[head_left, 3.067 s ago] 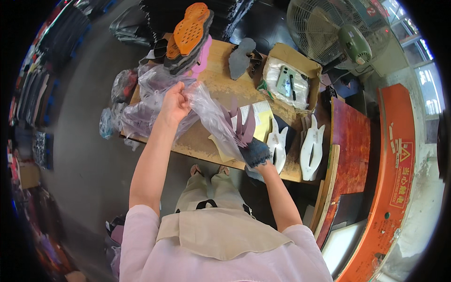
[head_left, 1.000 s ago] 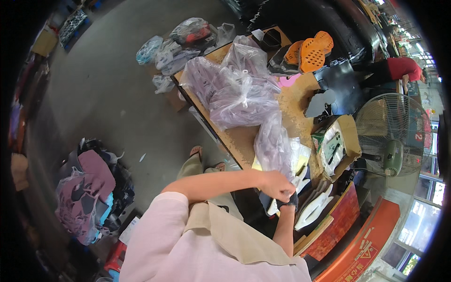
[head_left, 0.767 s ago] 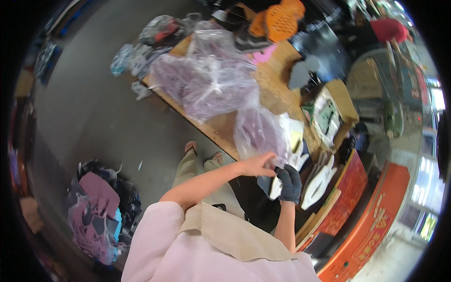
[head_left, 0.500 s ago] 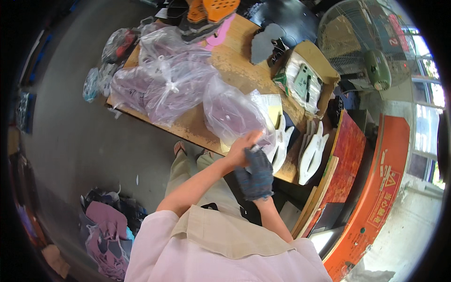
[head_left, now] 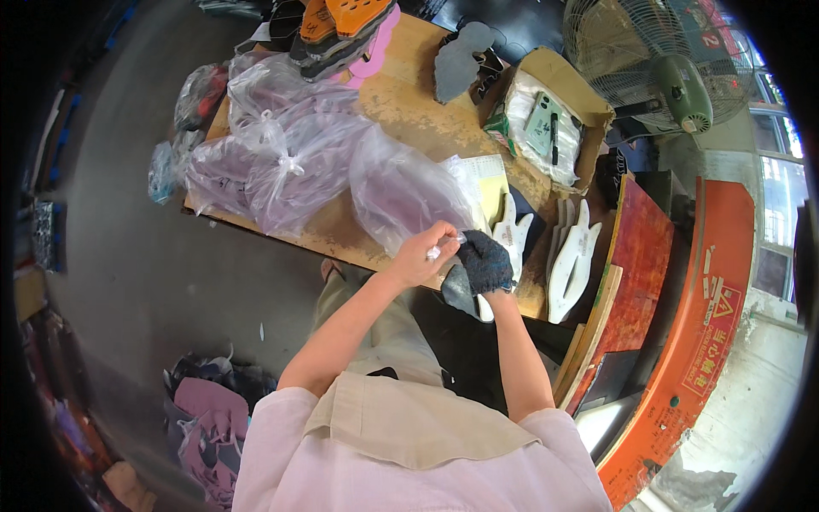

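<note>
I'm seeing the left hand point(head_left: 423, 254) pinching the neck of a plastic bag point(head_left: 405, 186) on the worn wooden table point(head_left: 399, 96); the gloved right hand point(head_left: 488, 261) is meeting it, its fingertips too hidden for me to tell its grip. My view is cutting off a fan point(head_left: 682, 94) above.

A pale pink shirt point(head_left: 384, 482) with short, plain sleeves point(head_left: 277, 422) covered the torso, a beige cloth flap point(head_left: 418, 427) across its front. The trousers point(head_left: 401, 346) were khaki. A dark blue-grey knitted glove point(head_left: 493, 269) clad the right hand point(head_left: 485, 256); the left hand point(head_left: 418, 258) was bare. Footwear point(head_left: 328, 270), small and mostly hidden, was perhaps sandals.
</note>
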Demonstrator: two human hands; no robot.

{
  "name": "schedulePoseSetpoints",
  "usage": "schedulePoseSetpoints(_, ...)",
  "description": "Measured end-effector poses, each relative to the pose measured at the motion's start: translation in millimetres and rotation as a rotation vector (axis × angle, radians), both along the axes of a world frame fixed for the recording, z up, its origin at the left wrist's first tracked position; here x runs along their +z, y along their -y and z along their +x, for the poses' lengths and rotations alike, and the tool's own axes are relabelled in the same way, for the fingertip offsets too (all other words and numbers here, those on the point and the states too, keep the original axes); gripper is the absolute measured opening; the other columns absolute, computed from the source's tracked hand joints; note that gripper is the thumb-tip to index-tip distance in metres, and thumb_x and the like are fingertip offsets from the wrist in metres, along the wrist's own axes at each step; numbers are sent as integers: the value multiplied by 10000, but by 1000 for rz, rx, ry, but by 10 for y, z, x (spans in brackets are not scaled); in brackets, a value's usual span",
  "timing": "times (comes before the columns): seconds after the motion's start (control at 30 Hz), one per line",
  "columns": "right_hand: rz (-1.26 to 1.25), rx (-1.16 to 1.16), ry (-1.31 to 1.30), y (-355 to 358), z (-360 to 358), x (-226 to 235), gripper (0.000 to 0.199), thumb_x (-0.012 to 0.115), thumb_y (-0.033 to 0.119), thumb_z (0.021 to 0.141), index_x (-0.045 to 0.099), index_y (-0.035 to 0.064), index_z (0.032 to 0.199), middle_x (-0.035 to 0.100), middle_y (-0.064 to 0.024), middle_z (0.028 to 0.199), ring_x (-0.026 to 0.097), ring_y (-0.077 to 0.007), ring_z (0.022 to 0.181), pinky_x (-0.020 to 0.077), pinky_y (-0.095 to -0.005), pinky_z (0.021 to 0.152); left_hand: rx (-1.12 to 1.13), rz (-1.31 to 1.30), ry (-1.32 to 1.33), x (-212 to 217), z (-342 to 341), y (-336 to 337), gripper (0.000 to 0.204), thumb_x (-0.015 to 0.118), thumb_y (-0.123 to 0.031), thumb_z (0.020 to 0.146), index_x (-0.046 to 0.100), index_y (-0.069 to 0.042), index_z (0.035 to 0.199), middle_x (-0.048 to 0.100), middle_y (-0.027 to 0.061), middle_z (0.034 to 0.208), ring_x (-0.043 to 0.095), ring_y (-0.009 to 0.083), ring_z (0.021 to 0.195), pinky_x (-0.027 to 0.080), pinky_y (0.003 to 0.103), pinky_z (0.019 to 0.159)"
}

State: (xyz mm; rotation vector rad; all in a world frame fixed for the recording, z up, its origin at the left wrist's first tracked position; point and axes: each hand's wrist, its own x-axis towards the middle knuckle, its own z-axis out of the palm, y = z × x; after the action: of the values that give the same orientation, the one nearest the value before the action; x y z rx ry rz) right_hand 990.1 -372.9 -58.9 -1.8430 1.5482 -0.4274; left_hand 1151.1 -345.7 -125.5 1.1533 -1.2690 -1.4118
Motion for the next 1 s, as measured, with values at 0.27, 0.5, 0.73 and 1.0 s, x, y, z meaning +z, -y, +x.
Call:
schedulePoseSetpoints(0.27, -190, -54, 205, -210, 22, -84, 186, 691, 93, 789, 684, 26, 963, 663, -179, 1055, 661, -259, 859, 514, -337, 755, -161, 267, 366, 76, 224, 288, 261, 558, -309, 967, 628, -62, 1014, 586, 91, 701, 596, 248, 680, 453, 351, 617)
schedulePoseSetpoints(0.5, -364, 208, -58, -438, 285, -50, 242, 731, 57, 686, 695, 68, 925, 622, -182, 1152, 666, -295, 789, 542, -379, 717, -394, 595, -263, -6, 439, 354, 258, 628, -259, 927, 646, -44, 1068, 573, -15, 717, 526, 94, 612, 405, 276, 528)
schedulePoseSetpoints(0.73, -290, 173, 75, -359, 125, -121, 193, 702, 50, 746, 697, 73, 937, 660, -150, 1070, 651, -318, 933, 526, -373, 812, -232, 198, 46, -124, 311, 194, 190, 654, -72, 792, 628, -62, 980, 621, 21, 816, 606, 153, 740, 473, 292, 672)
schedulePoseSetpoints(1.0, 274, -40, 778, -79, -44, -352, 311, 493, 142, 966, 591, -11, 1219, 630, -121, 1182, 581, -202, 1088, 438, -311, 961, 78, -607, 556, 104, 186, 87, 157, 641, -13, 661, 567, -107, 763, 622, 13, 831, 622, 239, 718, 497, 362, 623)
